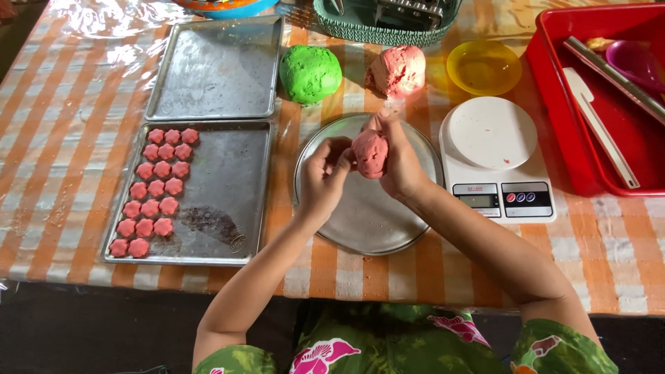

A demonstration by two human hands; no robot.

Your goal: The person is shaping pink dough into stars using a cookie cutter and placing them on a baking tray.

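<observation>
A lump of pink dough (371, 153) is held above a round metal plate (360, 218). My right hand (398, 163) cups the lump from the right. My left hand (323, 176) pinches its left side with the fingertips. To the left, a metal baking tray (228, 201) holds several pink flower-shaped dough pieces (156, 190) in rows along its left side. Farther back lie a green dough ball (310, 73) and a larger pink dough mass (397, 70).
A second, bare baking tray (218, 69) lies at the back left. A white kitchen scale (495, 159) stands right of the plate, a yellow bowl (483, 66) behind it. A red bin (603, 97) with utensils sits at the right, a green basket (381, 24) at the back.
</observation>
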